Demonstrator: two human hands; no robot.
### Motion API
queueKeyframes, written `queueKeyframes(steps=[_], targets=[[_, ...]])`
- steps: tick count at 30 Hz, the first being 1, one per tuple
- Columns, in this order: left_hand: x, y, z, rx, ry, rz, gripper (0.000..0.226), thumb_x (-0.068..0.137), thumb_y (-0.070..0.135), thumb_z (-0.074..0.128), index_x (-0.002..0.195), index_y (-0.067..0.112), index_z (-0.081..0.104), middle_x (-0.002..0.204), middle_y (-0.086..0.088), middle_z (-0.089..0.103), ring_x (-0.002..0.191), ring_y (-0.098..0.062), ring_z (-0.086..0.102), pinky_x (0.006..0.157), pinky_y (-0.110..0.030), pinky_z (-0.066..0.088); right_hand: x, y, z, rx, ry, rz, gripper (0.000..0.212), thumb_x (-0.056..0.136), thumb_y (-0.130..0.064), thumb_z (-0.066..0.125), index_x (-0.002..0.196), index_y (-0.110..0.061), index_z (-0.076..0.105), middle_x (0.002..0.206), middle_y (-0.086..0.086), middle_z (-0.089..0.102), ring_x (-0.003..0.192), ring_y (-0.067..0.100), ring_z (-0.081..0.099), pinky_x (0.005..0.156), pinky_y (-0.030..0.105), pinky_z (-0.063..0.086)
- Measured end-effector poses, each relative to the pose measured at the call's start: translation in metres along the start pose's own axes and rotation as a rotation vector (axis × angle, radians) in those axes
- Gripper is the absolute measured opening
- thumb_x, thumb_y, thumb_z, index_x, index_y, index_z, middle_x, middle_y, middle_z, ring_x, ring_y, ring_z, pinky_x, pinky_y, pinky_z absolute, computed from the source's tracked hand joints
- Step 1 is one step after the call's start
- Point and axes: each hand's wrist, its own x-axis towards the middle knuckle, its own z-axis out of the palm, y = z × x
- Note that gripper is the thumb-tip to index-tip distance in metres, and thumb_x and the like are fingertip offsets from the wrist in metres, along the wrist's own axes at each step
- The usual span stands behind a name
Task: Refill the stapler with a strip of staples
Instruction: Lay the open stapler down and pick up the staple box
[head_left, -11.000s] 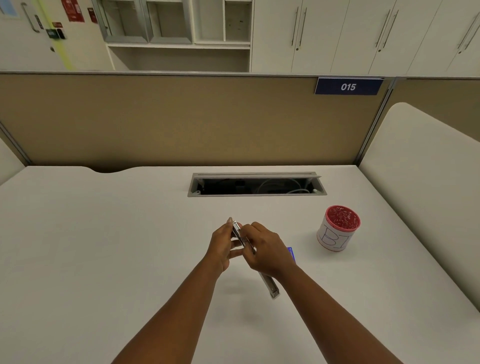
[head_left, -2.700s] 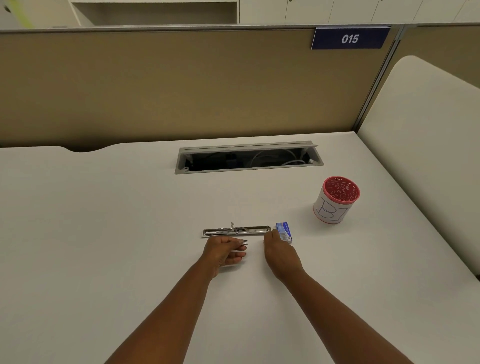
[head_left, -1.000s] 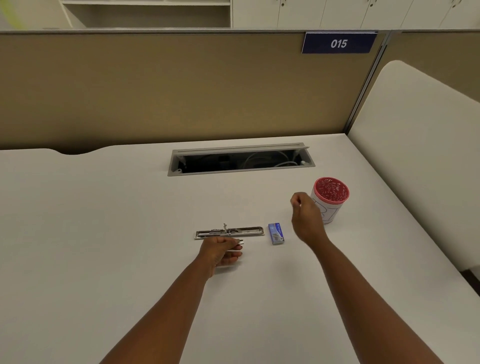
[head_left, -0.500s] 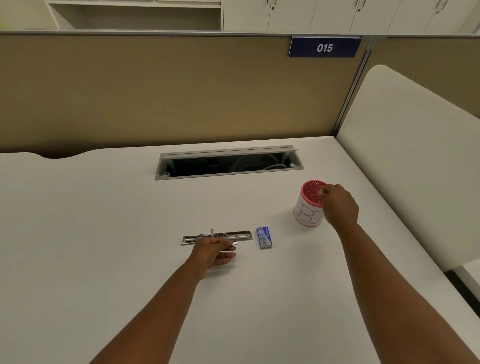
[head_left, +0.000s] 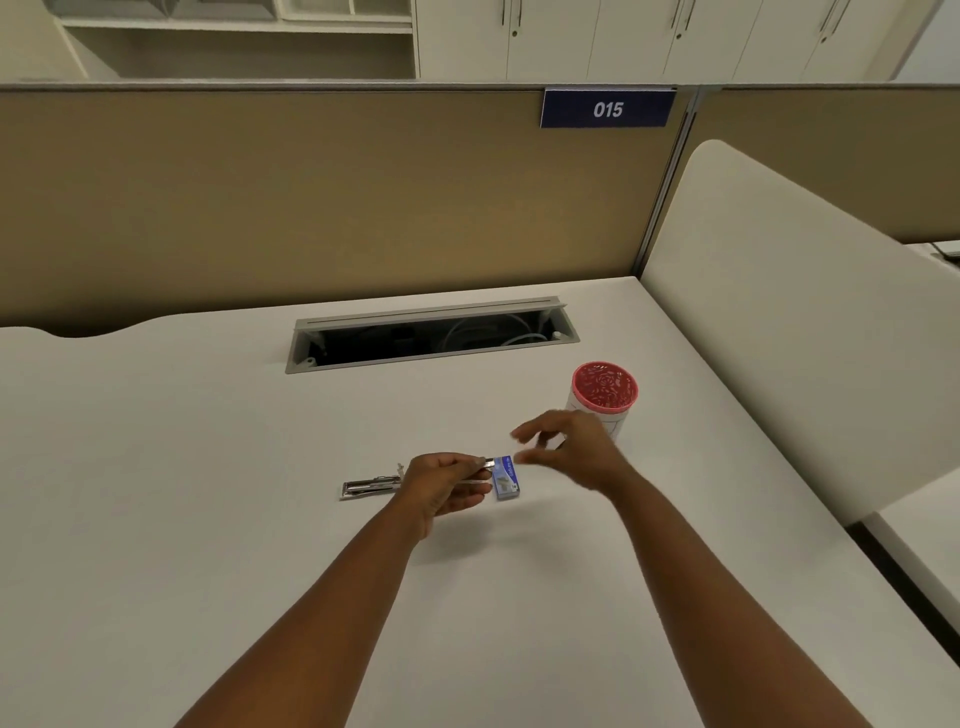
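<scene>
The silver stapler lies opened out flat on the white desk, its long axis running left to right. My left hand rests over its right half, and only a bit of metal shows past my fingers. A thin pale strip of staples is pinched in that hand. The small blue staple box lies just right of it. My right hand hovers above and right of the box, blurred, fingers apart, nothing visible in it.
A white cup with a red rim, filled with red clips, stands just behind my right hand. An open cable hatch is set into the desk further back. A tan partition and a white side panel bound the desk.
My right hand left the red-rimmed cup and came back left toward the blue box. My left hand shifted right, over the stapler's right half.
</scene>
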Motion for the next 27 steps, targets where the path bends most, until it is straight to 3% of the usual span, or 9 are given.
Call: queueKeyframes(steps=[6,10,15,17,20,22,24,27], targets=[[0.001,0.004,0.014,0.049,-0.043,0.025,0.007,0.084,0.011,0.062,0.08,0.008,0.067,0.074,-0.008,0.069,0.052,-0.008,0.069,0.056,-0.02,0.057,-0.009,0.005,0.014,0.06,-0.003,-0.006,0.028,0.069,-0.015,0.078,0.095,-0.01,0.071,0.093,0.01,0.073,0.068,-0.002,0.058,0.06,0.0,0.043],[0.002,0.006,0.021,0.055,-0.058,0.03,0.007,0.084,0.012,0.063,0.081,0.008,0.066,0.077,-0.01,0.069,0.051,-0.008,0.068,0.051,-0.018,0.057,-0.008,0.008,0.011,0.061,0.056,-0.006,0.025,0.07,-0.017,0.077,0.094,-0.01,0.071,0.09,0.006,0.072,0.069,0.003,0.06,0.055,0.005,0.048],[0.004,0.009,0.034,0.036,-0.085,0.038,0.007,0.084,0.014,0.063,0.081,0.009,0.067,0.078,-0.008,0.07,0.056,-0.01,0.07,0.053,-0.019,0.058,-0.009,0.011,0.005,0.104,0.108,-0.003,0.008,0.073,-0.01,0.073,0.081,-0.01,0.07,0.071,-0.003,0.066,0.059,0.001,0.058,0.046,0.006,0.047],[0.006,0.01,0.038,0.026,-0.065,0.055,0.009,0.085,0.015,0.062,0.079,0.01,0.068,0.077,-0.006,0.07,0.054,-0.009,0.07,0.052,-0.019,0.058,-0.007,0.014,-0.003,0.125,0.188,0.013,0.008,0.073,-0.01,0.074,0.079,-0.009,0.07,0.068,-0.005,0.064,0.056,0.001,0.058,0.048,0.003,0.044],[0.008,0.007,0.037,0.054,-0.061,0.06,0.012,0.086,0.013,0.06,0.089,0.004,0.068,0.078,-0.006,0.068,0.053,-0.009,0.068,0.051,-0.019,0.057,0.0,0.022,-0.021,0.11,0.474,0.092,0.007,0.072,-0.013,0.075,0.078,-0.011,0.071,0.073,0.002,0.069,0.056,-0.003,0.056,0.055,0.002,0.042],[0.009,0.001,0.034,0.101,-0.042,0.064,0.012,0.086,0.01,0.06,0.09,0.003,0.068,0.077,-0.006,0.067,0.054,-0.01,0.066,0.05,-0.018,0.056,0.004,0.029,-0.032,0.017,0.625,0.219,0.009,0.073,-0.022,0.074,0.081,-0.016,0.072,0.084,0.007,0.072,0.072,0.01,0.063,0.066,0.015,0.047],[0.01,-0.006,0.029,0.141,-0.01,0.074,0.007,0.085,0.009,0.061,0.082,0.008,0.067,0.074,-0.006,0.067,0.054,-0.01,0.065,0.053,-0.019,0.056,0.008,0.037,-0.04,-0.089,0.674,0.341,0.013,0.076,-0.028,0.07,0.085,-0.018,0.071,0.096,0.01,0.072,0.087,0.025,0.064,0.074,0.031,0.049],[0.011,-0.014,0.02,0.19,0.017,0.061,0.012,0.084,0.006,0.061,0.074,0.01,0.065,0.071,-0.005,0.065,0.045,-0.004,0.063,0.05,-0.017,0.054,0.011,0.044,-0.046,-0.148,0.655,0.415,0.018,0.077,-0.028,0.07,0.088,-0.014,0.071,0.102,0.012,0.07,0.093,0.03,0.062,0.075,0.035,0.047]])
